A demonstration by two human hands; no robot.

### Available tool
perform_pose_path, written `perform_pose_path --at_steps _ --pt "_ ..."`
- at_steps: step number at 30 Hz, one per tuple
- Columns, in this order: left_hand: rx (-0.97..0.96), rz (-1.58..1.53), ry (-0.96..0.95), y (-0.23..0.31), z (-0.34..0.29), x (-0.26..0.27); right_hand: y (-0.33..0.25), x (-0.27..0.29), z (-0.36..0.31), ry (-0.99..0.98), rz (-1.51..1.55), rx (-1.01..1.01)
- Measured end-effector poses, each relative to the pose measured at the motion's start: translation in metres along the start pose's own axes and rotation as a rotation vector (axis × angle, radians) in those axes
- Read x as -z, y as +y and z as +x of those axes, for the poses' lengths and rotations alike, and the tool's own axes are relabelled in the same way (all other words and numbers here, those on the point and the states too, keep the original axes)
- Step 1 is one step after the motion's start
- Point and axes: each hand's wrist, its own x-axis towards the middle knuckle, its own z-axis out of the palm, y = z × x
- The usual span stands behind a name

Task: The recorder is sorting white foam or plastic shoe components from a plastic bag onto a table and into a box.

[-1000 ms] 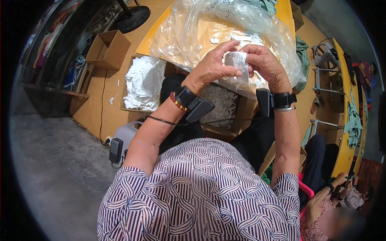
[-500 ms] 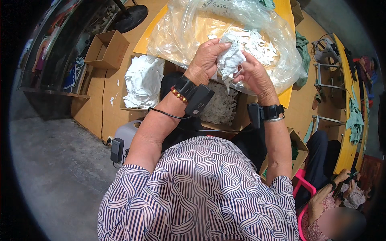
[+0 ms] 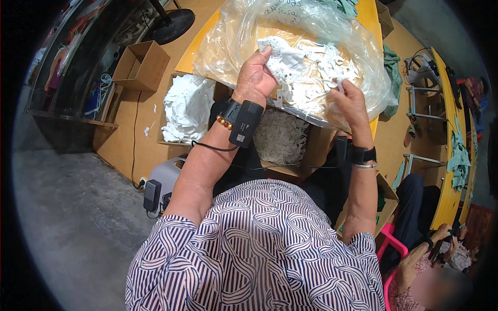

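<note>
My left hand [image 3: 257, 78] is closed, its thumb pressing on the edge of a limp white cloth piece [image 3: 285, 61] with small dark spots. That piece hangs spread over a clear plastic bag [image 3: 220, 44] on the yellow table. To the right, the fingers of my right hand [image 3: 354, 103] pinch a small white scrap [image 3: 340, 83], apart from the larger piece. Cut white scraps [image 3: 332, 59] lie scattered on the plastic between and beyond my hands. Below the table edge, an open carton holds grey-white scraps [image 3: 280, 137].
Left of my knees stands a carton heaped with white cloth pieces [image 3: 188, 109]. Another cardboard box [image 3: 140, 66] sits farther left, near a black round base [image 3: 174, 26]. A grey device [image 3: 166, 179] is by my left arm. At right, a person sits on a pink chair [image 3: 394, 243] beside another yellow table [image 3: 441, 202].
My hands have moved apart, the right one down and to the right with a small scrap. The bunched white piece now hangs spread out from my left hand alone.
</note>
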Motion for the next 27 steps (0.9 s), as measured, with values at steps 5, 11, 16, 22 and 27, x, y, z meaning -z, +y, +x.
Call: perform_pose_path --at_steps 5,11,16,22,27 --pt "0.02 -0.052 -0.058 -0.011 0.0 0.003 -0.018 -0.041 -0.005 0.182 -0.624 0.528" --pt "-0.063 -0.032 -0.159 -0.024 -0.004 0.001 -0.016 -0.077 -0.002 -0.155 0.246 -0.106" --pt "-0.056 -0.186 -0.151 -0.007 0.005 0.009 -0.014 -0.052 -0.011 -0.11 0.188 -0.164" --pt "-0.059 -0.224 -0.052 -0.008 0.005 0.015 -0.032 -0.029 -0.012 -0.035 -0.138 0.007" --pt "0.061 -0.133 0.22 -0.017 0.002 0.01 -0.026 -0.034 -0.014 -0.124 -0.126 0.004"
